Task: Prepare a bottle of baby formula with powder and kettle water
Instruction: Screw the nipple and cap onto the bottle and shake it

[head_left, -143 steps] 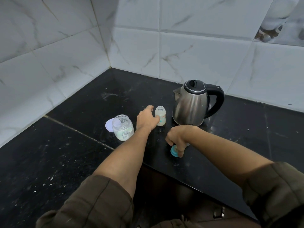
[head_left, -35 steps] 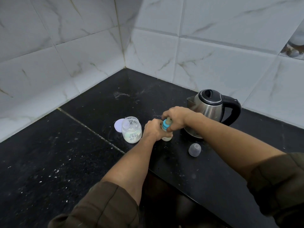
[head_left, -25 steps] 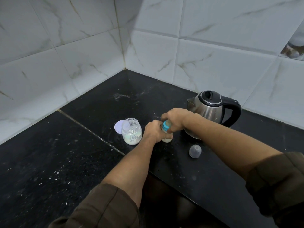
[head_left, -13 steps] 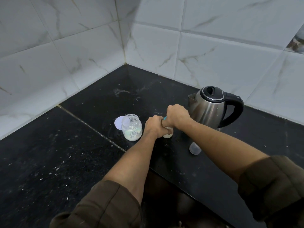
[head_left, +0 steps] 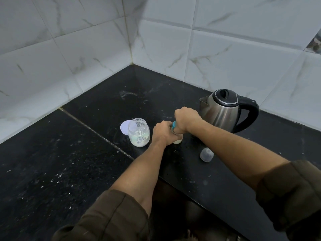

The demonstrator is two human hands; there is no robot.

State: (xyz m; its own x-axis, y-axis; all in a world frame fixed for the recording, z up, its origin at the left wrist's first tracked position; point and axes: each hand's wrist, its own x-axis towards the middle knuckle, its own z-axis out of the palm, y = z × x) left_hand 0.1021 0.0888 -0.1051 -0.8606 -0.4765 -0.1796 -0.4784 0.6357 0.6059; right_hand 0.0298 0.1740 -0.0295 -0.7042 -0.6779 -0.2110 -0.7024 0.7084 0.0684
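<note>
1. Your left hand (head_left: 162,132) is wrapped around the body of the baby bottle (head_left: 178,141). The bottle stands upright on the black countertop (head_left: 69,162), and only its pale base shows below your fingers.
2. Your right hand (head_left: 186,120) is curled down over the bottle's top and grips the teal collar (head_left: 174,126). Only a sliver of teal shows where your two hands meet, and whatever sits above the collar is hidden under your palm.
3. The powder jar (head_left: 139,132) stands open just left of your left hand, apart from it, with pale powder in its lower part.
4. The round white jar lid (head_left: 125,127) lies flat at the jar's far-left side, partly hidden behind the jar.
5. The steel kettle (head_left: 224,112) stands just behind your right hand, with its lid down, its spout pointing left and its black handle on the right.
6. A clear dome cap (head_left: 206,154) sits on the counter beside your right forearm, on your side of the kettle and apart from the bottle.
7. White specks dot the counter, and the tiled walls (head_left: 86,49) meet in the corner behind.
</note>
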